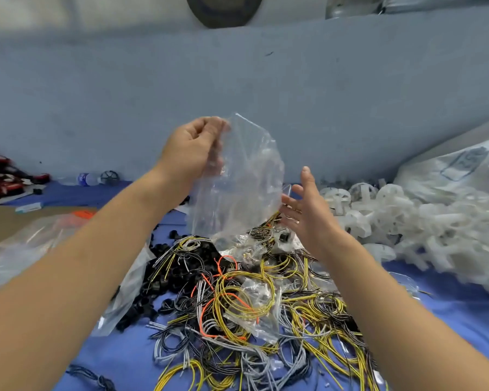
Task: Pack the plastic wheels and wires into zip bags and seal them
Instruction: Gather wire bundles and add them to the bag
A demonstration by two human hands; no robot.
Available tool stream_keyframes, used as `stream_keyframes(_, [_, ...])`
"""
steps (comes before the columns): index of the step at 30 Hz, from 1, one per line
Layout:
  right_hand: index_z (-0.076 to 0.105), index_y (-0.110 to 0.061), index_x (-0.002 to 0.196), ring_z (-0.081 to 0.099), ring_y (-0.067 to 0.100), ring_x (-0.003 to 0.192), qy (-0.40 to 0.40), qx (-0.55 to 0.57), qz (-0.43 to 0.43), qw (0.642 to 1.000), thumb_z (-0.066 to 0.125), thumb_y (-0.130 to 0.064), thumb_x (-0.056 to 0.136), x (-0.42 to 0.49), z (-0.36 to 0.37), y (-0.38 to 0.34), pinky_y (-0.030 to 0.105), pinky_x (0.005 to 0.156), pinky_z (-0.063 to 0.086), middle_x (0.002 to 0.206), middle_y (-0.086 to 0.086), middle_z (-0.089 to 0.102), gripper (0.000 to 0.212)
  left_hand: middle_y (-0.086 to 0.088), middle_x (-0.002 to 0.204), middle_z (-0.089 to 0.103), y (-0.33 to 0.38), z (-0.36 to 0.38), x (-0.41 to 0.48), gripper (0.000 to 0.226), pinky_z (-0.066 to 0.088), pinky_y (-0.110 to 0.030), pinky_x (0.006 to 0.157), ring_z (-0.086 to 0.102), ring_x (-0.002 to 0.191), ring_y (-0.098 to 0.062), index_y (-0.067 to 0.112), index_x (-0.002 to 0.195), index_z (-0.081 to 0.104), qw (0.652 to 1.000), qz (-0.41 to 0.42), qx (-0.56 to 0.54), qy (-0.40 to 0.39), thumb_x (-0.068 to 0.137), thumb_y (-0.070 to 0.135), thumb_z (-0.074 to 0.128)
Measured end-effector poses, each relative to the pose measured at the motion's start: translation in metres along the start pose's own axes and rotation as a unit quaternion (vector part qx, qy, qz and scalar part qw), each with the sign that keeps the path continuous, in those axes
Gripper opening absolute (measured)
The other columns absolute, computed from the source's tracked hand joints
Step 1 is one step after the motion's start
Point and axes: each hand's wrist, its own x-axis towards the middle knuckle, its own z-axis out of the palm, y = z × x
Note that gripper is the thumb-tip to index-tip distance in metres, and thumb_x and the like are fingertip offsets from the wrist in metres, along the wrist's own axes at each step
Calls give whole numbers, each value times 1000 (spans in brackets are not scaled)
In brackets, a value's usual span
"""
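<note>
My left hand [194, 148] pinches the top edge of a clear zip bag [243, 182] and holds it up above the work surface. My right hand [302, 210] hovers just right of the bag's lower edge, fingers spread and holding nothing. Under both hands lies a tangled heap of yellow, grey, black and orange wires [254, 311] on the blue cloth [441, 320]. A pile of white plastic wheels [401, 218] sits to the right. Small black round parts [158, 280] lie left of the wires.
More clear bags [26, 244] lie at the left, and one [260, 306] rests on the wires. A large white sack [463, 170] stands at the far right. A water bottle [85, 179] and red-black items [3, 179] sit at the back left by the blue-grey wall.
</note>
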Motion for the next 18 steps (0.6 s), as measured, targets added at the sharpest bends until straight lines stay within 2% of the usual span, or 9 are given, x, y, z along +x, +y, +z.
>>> stream_keyframes(4, [65,-15,112,58,19,89,-16,-28,-9,999,43,-60,97,-6,-17,8,35,88,51,96,5,59,52,7,62,50,-19,-3,-5,23,44,-18,44,43,41,-4,23,89,64,994,-52,-54,73,102,33,49])
stream_keyframes(6, [64,-13,116,57,20,92,-50,-52,12,997,40,-61,97,-11,-23,17,31,81,49,106,10,62,57,8,62,53,-25,-7,-6,23,43,-17,42,45,41,-4,23,88,64,995,-46,-32,88,101,34,49])
stream_keyframes(8, [62,-11,121,59,33,110,-95,-94,42,990,36,-66,96,-15,-25,27,39,95,49,130,24,59,65,11,60,55,-29,-11,-7,24,43,-17,42,48,43,-3,23,86,65,996,-35,-11,82,101,33,49])
stream_keyframes(10, [63,-13,124,44,48,133,-142,-95,65,983,34,-70,94,-19,-23,36,56,114,35,144,29,46,72,11,61,57,-34,-16,-9,25,44,-17,43,49,45,-3,25,85,67,998,-24,13,53,101,35,50])
stream_keyframes(12, [66,-18,124,31,53,136,-166,-68,61,982,37,-71,91,-21,-16,38,64,114,27,146,32,37,69,10,63,58,-38,-21,-11,25,44,-19,43,50,46,-5,26,85,68,999,-11,45,25,100,37,51])
stream_keyframes(13, [67,-18,122,37,52,133,-157,-58,43,985,42,-68,90,-22,-14,38,61,113,31,144,32,40,64,11,64,58,-41,-22,-12,24,44,-19,43,51,47,-5,27,85,68,998,-6,57,20,100,38,52])
stream_keyframes(14, [68,-17,120,52,48,124,-136,-49,24,989,48,-63,90,-22,-13,38,54,108,42,138,30,49,59,12,63,59,-44,-23,-13,25,45,-19,43,52,48,-4,27,85,68,998,-1,67,21,100,39,51])
stream_keyframes(16, [71,-15,115,69,22,87,-95,-28,-14,995,54,-47,97,-19,-13,38,32,73,61,106,17,72,41,15,62,61,-49,-23,-13,26,45,-16,46,54,51,0,27,85,67,994,19,99,50,101,37,50])
stream_keyframes(18, [73,-18,107,66,6,65,-52,-22,-36,998,54,-38,100,-17,-17,35,21,54,52,79,-2,74,28,13,54,54,-53,-27,-12,27,39,-13,43,45,46,2,28,83,65,980,49,160,105,102,36,48])
